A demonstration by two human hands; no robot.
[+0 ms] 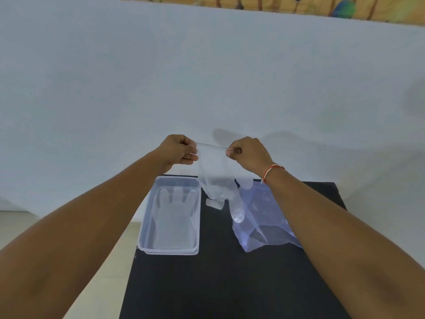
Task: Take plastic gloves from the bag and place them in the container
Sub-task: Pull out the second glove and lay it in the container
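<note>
A thin clear plastic glove [215,180] hangs in the air, stretched by its cuff between my left hand [181,150] and my right hand [249,154]. Both hands pinch the cuff's corners, and the glove's fingers dangle down over the far part of the black table [207,284]. Below and to the left stands a clear rectangular container [147,226] with another glove [173,217] lying flat inside it. A bluish clear plastic bag [264,217] lies to the right of the container, partly under my right forearm.
The black table is narrow, with pale floor showing along its left edge. A plain white wall rises right behind the table. A colourful picture [299,5] hangs high on that wall.
</note>
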